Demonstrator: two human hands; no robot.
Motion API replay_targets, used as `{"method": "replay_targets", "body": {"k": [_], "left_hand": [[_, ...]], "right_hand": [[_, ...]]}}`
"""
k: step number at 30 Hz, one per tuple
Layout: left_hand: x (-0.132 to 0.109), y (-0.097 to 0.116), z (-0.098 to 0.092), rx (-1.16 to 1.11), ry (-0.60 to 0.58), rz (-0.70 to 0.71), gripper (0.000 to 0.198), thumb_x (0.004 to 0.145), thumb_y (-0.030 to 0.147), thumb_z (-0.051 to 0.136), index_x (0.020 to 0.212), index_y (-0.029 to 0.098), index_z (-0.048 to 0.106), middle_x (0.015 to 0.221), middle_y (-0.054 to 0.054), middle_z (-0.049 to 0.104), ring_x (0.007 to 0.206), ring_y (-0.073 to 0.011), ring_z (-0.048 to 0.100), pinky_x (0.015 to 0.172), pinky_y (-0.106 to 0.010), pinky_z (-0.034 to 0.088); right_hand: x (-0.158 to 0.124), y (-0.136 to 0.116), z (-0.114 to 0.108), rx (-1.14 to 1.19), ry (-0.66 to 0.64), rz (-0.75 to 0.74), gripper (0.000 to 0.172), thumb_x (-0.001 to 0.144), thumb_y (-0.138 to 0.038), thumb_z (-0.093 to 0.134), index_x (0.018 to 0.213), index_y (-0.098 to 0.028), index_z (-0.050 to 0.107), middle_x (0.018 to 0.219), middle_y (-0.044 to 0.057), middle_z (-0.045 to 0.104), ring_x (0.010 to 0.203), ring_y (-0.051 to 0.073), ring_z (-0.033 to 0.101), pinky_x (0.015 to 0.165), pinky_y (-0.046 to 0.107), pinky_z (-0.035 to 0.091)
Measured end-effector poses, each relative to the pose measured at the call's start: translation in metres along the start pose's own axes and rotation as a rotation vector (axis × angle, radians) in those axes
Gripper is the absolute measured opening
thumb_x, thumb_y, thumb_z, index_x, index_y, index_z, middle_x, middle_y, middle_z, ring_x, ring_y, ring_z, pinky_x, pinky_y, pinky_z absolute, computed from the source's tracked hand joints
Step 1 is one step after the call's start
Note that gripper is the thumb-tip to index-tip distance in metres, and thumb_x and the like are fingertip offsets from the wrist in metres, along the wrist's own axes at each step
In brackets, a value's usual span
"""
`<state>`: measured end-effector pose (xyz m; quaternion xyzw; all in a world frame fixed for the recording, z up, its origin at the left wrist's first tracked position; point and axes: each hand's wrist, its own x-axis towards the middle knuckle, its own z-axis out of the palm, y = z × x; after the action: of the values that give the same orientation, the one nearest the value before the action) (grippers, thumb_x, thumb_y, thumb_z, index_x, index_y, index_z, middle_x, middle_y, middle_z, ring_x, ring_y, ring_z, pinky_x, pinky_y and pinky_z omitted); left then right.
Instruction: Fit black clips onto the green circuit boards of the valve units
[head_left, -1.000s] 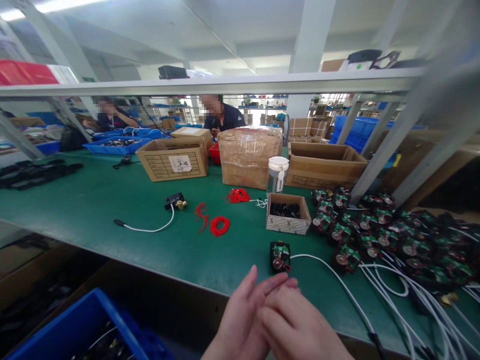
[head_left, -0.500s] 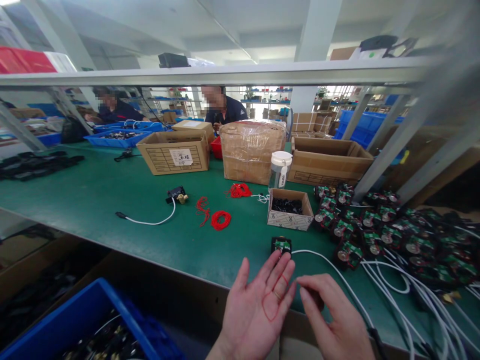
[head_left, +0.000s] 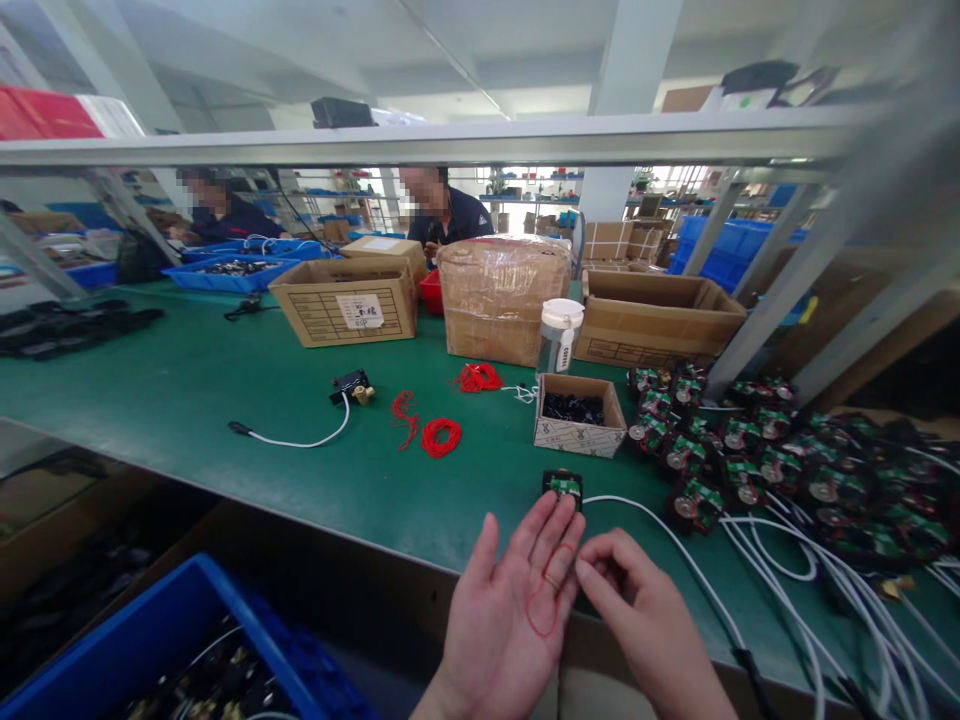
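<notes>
My left hand (head_left: 506, 610) lies palm up over the table's front edge, fingers stretched out. A thin red string loop (head_left: 544, 600) rests on its palm and fingers. My right hand (head_left: 637, 615) is beside it, fingertips pinched at the loop near my left fingertips. Just beyond my fingers a small black module with a green circuit board (head_left: 562, 486) sits on the green table (head_left: 225, 390), with a white cable (head_left: 675, 545) running right from it.
Red string bundles (head_left: 439, 436), a small open box of black parts (head_left: 577, 415), a white-capped jar (head_left: 558, 338) and cardboard boxes (head_left: 345, 300) stand mid-table. Several circuit modules with white cables (head_left: 757, 470) pile at right. A blue bin (head_left: 172, 640) sits below left. Two people sit opposite.
My hands came apart, baring the red loop on my open left palm. My right hand then moved back in and now pinches at the loop.
</notes>
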<state>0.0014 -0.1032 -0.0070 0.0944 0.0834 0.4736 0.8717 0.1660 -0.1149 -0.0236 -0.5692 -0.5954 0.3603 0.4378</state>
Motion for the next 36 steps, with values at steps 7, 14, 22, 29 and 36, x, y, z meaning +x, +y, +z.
{"method": "replay_targets", "body": {"k": [7,14,22,29,36], "left_hand": [[-0.002,0.002,0.006,0.042,0.067,0.023,0.061,0.105,0.056,0.033,0.143,0.018,0.062,0.161,-0.009,0.049,0.155,-0.0251,0.034,0.129,-0.042,0.026],[-0.002,0.000,0.006,0.016,0.082,0.029,0.062,0.105,0.056,0.032,0.141,0.017,0.063,0.159,-0.009,0.051,0.154,-0.0248,0.036,0.129,-0.040,0.026],[0.000,0.001,0.008,0.020,0.128,0.067,0.065,0.106,0.058,0.026,0.141,0.018,0.063,0.161,-0.009,0.049,0.154,-0.0240,0.037,0.128,-0.040,0.028],[0.001,-0.008,0.000,0.112,0.132,0.029,0.059,0.108,0.050,0.029,0.138,0.014,0.066,0.156,-0.011,0.055,0.152,-0.0250,0.040,0.129,-0.040,0.023],[0.002,-0.017,-0.005,0.044,0.106,-0.152,0.060,0.104,0.055,0.039,0.132,0.011,0.069,0.150,-0.015,0.060,0.150,-0.0297,0.043,0.129,-0.043,0.022]], "right_hand": [[0.011,-0.011,-0.016,0.146,-0.160,0.147,0.030,0.087,-0.050,0.062,0.079,-0.021,0.057,0.074,0.000,0.058,0.071,0.020,0.058,0.067,0.030,0.046],[0.013,-0.019,-0.018,0.219,-0.196,0.222,0.040,0.084,-0.058,0.066,0.088,-0.019,0.061,0.077,0.001,0.059,0.066,0.019,0.060,0.064,0.030,0.049],[0.011,-0.021,-0.018,0.296,-0.161,0.265,0.047,0.080,-0.061,0.072,0.096,-0.017,0.066,0.083,0.004,0.063,0.069,0.019,0.061,0.065,0.030,0.052],[0.016,-0.036,-0.027,0.196,-0.083,0.159,0.040,0.085,-0.058,0.067,0.094,-0.019,0.069,0.083,0.004,0.064,0.071,0.020,0.060,0.066,0.029,0.052],[0.008,-0.056,-0.021,-0.244,-0.328,-0.396,0.024,0.103,-0.022,0.046,0.099,-0.023,0.069,0.099,0.006,0.067,0.091,0.022,0.063,0.081,0.032,0.052]]}}
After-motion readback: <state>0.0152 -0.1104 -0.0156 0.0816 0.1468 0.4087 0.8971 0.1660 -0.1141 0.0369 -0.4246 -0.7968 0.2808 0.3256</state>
